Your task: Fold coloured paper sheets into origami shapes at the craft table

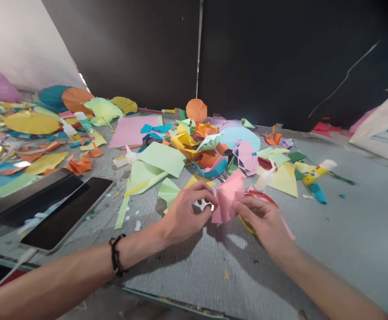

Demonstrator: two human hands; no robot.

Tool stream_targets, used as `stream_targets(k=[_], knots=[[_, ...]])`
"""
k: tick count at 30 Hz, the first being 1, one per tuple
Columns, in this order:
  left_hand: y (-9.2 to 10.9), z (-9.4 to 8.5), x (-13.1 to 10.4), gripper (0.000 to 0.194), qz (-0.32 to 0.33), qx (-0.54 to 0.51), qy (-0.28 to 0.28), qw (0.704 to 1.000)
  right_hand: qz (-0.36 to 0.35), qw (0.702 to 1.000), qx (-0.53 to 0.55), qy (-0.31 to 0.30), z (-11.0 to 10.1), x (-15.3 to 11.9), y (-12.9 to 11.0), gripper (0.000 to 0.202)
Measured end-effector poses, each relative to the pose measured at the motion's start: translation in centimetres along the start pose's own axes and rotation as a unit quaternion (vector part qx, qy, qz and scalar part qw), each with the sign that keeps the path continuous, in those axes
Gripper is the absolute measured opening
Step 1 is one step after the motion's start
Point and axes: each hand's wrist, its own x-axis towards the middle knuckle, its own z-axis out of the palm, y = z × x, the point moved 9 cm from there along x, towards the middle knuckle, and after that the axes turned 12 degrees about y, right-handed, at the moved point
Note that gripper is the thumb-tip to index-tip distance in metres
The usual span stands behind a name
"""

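The person's two bare hands meet above the near edge of the table (194, 278). The left forearm, with a black bracelet (116, 255) at the wrist, comes in low from the left; its hand (184, 213) is bent over, knuckles up, fingers curled toward the thumb. The right forearm slants in from the lower right corner, and its hand (263, 222) points left with the thumb extended.

Between them is the pink paper (230, 195), small, creased and slightly fanned, its top corner rising to the right and its lower edge uneven. It is held up at a tilt, in front of the heap of coloured scraps.

The left thumb and forefinger close to a narrow pinch at its left edge, leaving a rounded gap behind their tips. The right thumb presses its lower right side, fingers folded behind. A red loop (269, 198) shows just beyond the right hand.
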Motion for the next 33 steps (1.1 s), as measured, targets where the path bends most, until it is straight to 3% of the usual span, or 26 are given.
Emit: stream_targets(k=[6,9,18,27,33], knots=[[1.9,0.4,0.0,0.003,0.03,-0.045,-0.036,0.998,-0.026,0.999,-0.009,-0.023,0.3,0.1,-0.5,0.02],[1.9,0.7,-0.1,0.019,0.021,-0.046,-0.056,0.997,-0.036,0.999,-0.017,-0.035,0.6,0.0,-0.8,0.019],[1.6,1.8,-1.0,0.028,0.022,-0.057,-0.124,0.99,-0.049,0.996,-0.02,-0.069,1.4,-1.2,-1.2,0.009],[2.4,2.0,-1.3,0.034,0.077,-0.043,-0.124,0.988,-0.057,0.996,-0.026,-0.065,1.3,-1.9,-1.4,0.008],[2.6,2.1,-1.4,0.027,0.063,-0.029,-0.126,0.99,-0.083,0.994,-0.006,-0.075,1.5,-2.3,-2.1,0.006]])
